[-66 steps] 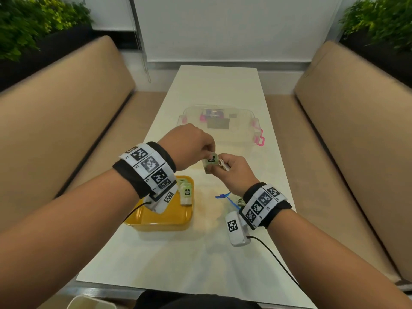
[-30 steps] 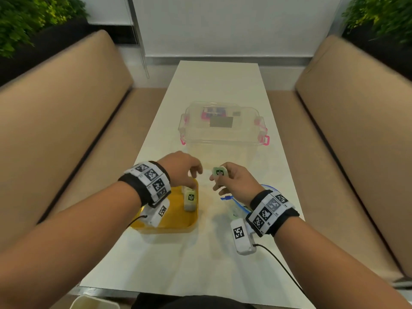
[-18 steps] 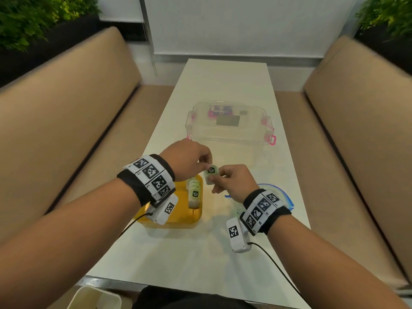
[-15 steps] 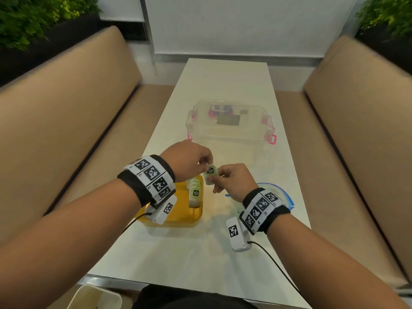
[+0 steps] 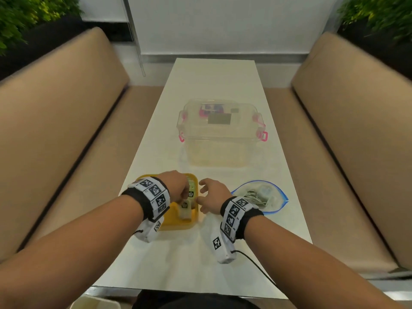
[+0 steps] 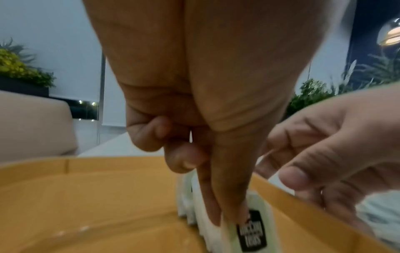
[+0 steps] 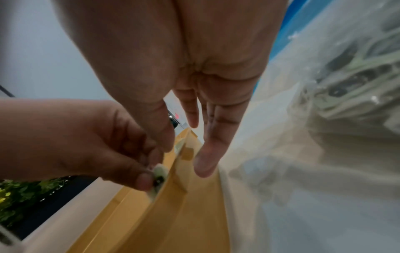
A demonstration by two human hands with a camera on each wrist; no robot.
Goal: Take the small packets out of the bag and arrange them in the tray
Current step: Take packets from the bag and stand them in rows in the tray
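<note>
A yellow tray (image 5: 171, 221) sits near the table's front edge with a row of small pale-green packets (image 5: 185, 211) standing along its right side. My left hand (image 5: 184, 195) reaches down into the tray, and its thumb and forefinger pinch a small packet (image 6: 249, 231) at the row's near end. That packet (image 7: 159, 176) also shows in the right wrist view, held against the tray wall (image 7: 173, 214). My right hand (image 5: 200, 197) hovers just outside the tray's right rim, fingers (image 7: 205, 137) straight and holding nothing. The clear bag (image 5: 260, 197) with a blue rim lies to its right, with more packets inside.
A clear lidded box (image 5: 220, 123) with pink latches stands at mid-table beyond the tray. Tan bench seats (image 5: 66, 130) run along both sides of the narrow white table (image 5: 214, 74). Cables trail from the wrist cameras toward the front edge.
The packet passed from my right hand to my left. The left hand has dropped into the tray with it, and the right hand has let go and opened beside the rim.
</note>
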